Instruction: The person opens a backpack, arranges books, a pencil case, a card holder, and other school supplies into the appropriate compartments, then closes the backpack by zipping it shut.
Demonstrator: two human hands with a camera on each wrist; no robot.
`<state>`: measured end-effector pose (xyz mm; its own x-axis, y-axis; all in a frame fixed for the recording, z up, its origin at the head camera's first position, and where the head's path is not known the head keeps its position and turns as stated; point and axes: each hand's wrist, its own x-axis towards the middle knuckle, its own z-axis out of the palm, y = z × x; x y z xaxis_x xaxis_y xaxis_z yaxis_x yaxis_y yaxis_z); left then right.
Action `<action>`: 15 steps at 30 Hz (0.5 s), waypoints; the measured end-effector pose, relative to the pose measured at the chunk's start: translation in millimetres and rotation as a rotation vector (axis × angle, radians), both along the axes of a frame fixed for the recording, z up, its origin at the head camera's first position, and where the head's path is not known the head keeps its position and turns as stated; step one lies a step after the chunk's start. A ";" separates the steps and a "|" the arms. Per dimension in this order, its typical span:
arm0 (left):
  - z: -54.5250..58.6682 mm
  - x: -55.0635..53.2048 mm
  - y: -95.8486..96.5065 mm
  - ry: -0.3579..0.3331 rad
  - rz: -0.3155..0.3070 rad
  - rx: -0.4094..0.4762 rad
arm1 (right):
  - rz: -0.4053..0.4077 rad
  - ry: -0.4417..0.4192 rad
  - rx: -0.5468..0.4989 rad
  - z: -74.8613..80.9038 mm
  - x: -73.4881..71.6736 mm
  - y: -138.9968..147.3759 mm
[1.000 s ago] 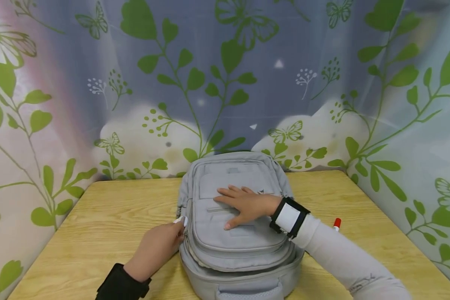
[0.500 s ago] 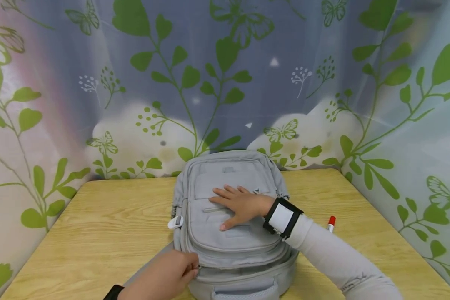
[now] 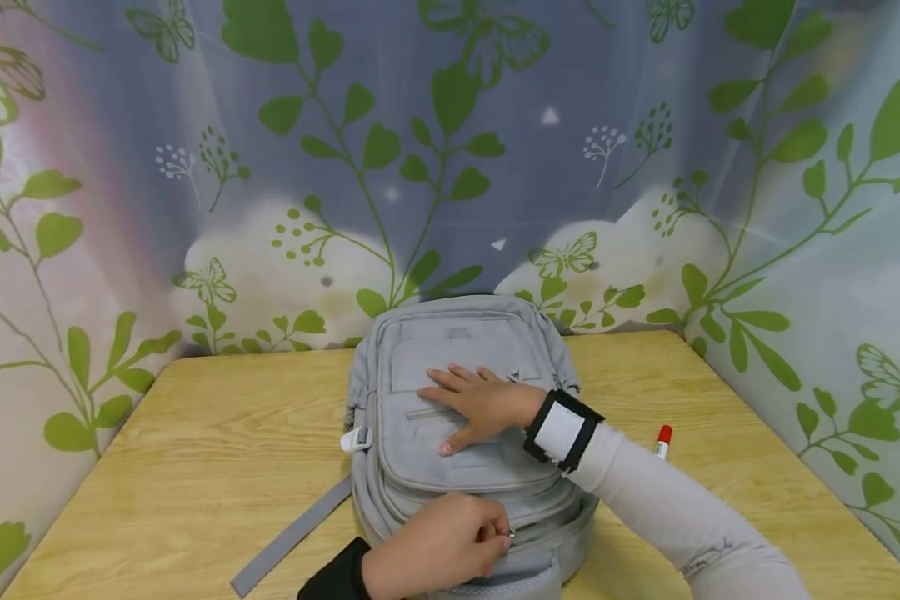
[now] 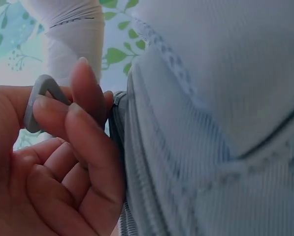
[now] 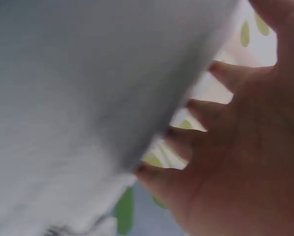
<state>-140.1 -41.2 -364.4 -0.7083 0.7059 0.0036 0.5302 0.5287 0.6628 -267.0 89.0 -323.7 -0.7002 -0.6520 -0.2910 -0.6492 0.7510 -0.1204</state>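
A grey backpack (image 3: 450,358) lies on the table with its top handle toward me. My left hand (image 3: 450,537) pinches a zipper pull (image 4: 32,110) between thumb and curled fingers, at the near end of the bag. In the left wrist view the pull is a grey loop poking out past the fingers, close beside the zipper track (image 4: 144,182). My right hand (image 3: 487,408) is spread on the front panel, its fingers straight and fingertips against the fabric. The right wrist view shows those fingertips touching the grey cloth. Part of the top handle is hidden behind my left hand.
A red-capped marker (image 3: 663,442) lies right of the bag, partly behind my right sleeve. A grey strap (image 3: 292,533) stretches over the wooden table (image 3: 232,433) on the left. A white buckle (image 3: 356,439) hangs at the bag's left side. A leaf-patterned curtain (image 3: 330,233) stands behind.
My left hand has moved from the bag's left side round the near corner to the middle of its near end. The strap has come into view. My right hand stays on the front panel.
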 end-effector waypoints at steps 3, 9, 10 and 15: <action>-1.4 1.7 3.0 -0.020 0.010 -0.022 | 0.007 -0.022 -0.009 9.4 10.4 4.6; -3.2 9.7 -10.1 -0.075 -0.057 -0.080 | 0.211 0.074 -0.133 29.6 57.6 30.4; -2.7 10.5 -12.2 -0.081 -0.064 -0.080 | 0.240 0.095 -0.156 30.3 66.3 35.4; 1.6 12.0 -20.1 -0.123 0.008 0.000 | 0.279 -0.055 -0.247 19.3 97.9 53.5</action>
